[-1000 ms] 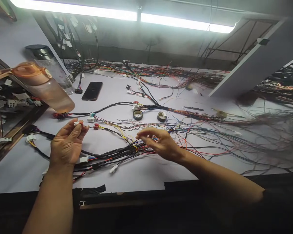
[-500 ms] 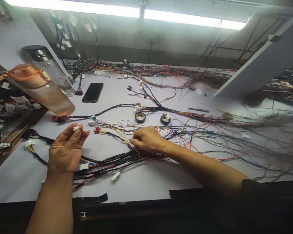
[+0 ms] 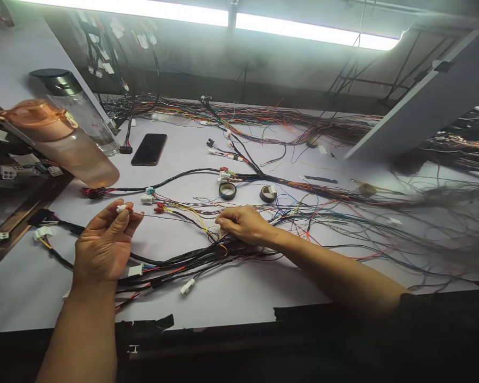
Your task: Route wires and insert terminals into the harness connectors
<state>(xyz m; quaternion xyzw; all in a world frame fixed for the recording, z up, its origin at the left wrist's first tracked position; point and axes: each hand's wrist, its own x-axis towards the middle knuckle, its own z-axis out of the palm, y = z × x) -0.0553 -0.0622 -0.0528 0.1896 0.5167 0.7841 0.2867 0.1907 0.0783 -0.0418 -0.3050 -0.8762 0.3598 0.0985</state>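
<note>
In the head view, my left hand (image 3: 104, 242) is sitting toward 8 to 9 o'clock from the middle of the view, raised above the counter (image 3: 231, 292), its thumb and fingers pinching a small white connector (image 3: 122, 208) with some red at its side. From there a thin dark wire (image 3: 155, 216) is leading out toward 3 o'clock, in the direction of my right hand (image 3: 245, 226).

The change is in that right hand: a second ago its thumb and fingers were standing apart over the wiring, and now they are pressing together near 6 o'clock from the middle. What lies between those tips is showing too small for me to name with certainty; the wire seems to be ending there. My left grip is staying as it was. I am judging that the work is passing from reaching among the strands to handling one wire, with the left fingers steadying the connector.

The black-wrapped harness (image 3: 187, 256) is running from below my right hand toward 8 o'clock. A red connector (image 3: 158, 208) is lying near 3 o'clock from my left fingertips. Two tape rolls (image 3: 227, 190) are resting near 11 and 1 o'clock from my right hand, and a phone (image 3: 149, 149) is lying near 10 o'clock from the middle.
</note>
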